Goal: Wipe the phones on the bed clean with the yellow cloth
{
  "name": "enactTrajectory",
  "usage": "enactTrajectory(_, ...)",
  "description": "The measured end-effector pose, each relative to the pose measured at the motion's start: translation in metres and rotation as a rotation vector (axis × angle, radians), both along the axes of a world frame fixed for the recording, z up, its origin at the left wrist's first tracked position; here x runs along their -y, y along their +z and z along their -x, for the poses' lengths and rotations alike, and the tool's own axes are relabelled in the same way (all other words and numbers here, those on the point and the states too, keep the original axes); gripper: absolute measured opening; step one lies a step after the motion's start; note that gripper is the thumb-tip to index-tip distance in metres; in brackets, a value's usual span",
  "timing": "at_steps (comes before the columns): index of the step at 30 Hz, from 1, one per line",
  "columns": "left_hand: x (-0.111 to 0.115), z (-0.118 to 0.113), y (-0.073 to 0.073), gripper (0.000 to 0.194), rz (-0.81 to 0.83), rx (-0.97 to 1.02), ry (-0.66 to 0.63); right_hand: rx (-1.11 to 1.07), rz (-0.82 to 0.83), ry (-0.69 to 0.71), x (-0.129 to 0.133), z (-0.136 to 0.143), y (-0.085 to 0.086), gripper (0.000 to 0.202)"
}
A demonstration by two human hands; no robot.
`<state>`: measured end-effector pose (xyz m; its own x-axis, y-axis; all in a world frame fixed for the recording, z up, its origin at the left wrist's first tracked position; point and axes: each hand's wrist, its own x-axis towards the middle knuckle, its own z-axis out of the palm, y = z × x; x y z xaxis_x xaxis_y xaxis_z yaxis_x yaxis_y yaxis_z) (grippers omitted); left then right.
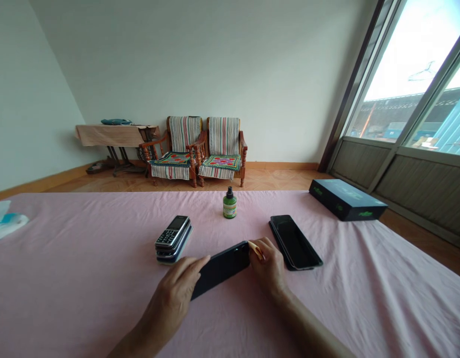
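Note:
A dark smartphone [223,268] is held tilted above the pink cloth, its long edge slanting up to the right. My left hand [174,288] grips its left end, thumb and fingers closed around it. At the other end, my right hand [268,266] is closed on a small folded yellowish cloth [257,250], which touches the phone's upper right corner. Left of the phone lies a stack of phones with a keypad phone [173,232] on top. To the right of my right hand, another smartphone [295,241] rests on a second flat dark device.
A green spray bottle [230,204] with a black top stands beyond my hands. A black box [347,199] lies at the far right, and a tissue pack [8,221] at the left edge. Behind the pink-covered surface [84,278] are two wooden armchairs [220,144] and a cloth-draped table [111,135].

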<state>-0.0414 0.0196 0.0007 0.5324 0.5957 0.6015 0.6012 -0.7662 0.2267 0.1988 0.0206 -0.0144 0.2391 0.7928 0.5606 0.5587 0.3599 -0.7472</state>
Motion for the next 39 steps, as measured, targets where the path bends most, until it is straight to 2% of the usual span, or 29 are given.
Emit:
enactTrajectory(4,0.011,-0.011,-0.006,0.05,-0.164,-0.173,0.125,-0.009,-0.003,-0.01,0.001,0.002,0.0,0.025)
enactTrajectory(10,0.02,-0.026,-0.014,0.058,-0.323,-0.306,0.176,-0.02,-0.006,0.018,0.006,0.003,0.006,0.027)
enactTrajectory(15,0.019,-0.027,-0.018,0.059,-0.33,-0.333,0.214,0.112,0.068,-0.012,0.006,0.0,-0.002,0.023)
enactTrajectory(18,0.018,-0.027,-0.018,0.058,-0.325,-0.317,0.215,0.141,0.093,-0.022,0.005,-0.001,-0.007,0.028)
enactTrajectory(25,0.018,-0.026,-0.018,0.059,-0.304,-0.31,0.198,0.085,0.041,-0.017,0.011,0.003,0.011,0.022)
enactTrajectory(27,0.018,-0.025,-0.019,0.06,-0.285,-0.31,0.201,0.098,0.046,-0.021,0.011,0.003,0.01,0.02)
enactTrajectory(31,0.016,-0.024,-0.021,0.059,-0.256,-0.309,0.218,0.14,0.081,-0.031,0.009,0.002,0.002,0.035)
enactTrajectory(33,0.016,-0.023,-0.021,0.059,-0.253,-0.306,0.219,0.137,0.081,-0.04,0.009,0.002,0.002,0.035)
enactTrajectory(36,0.017,-0.022,-0.019,0.062,-0.234,-0.315,0.217,0.123,0.03,-0.036,0.012,0.004,0.008,0.022)
enactTrajectory(39,0.019,-0.022,-0.018,0.064,-0.23,-0.316,0.209,0.186,-0.079,0.036,0.014,0.006,0.014,0.035)
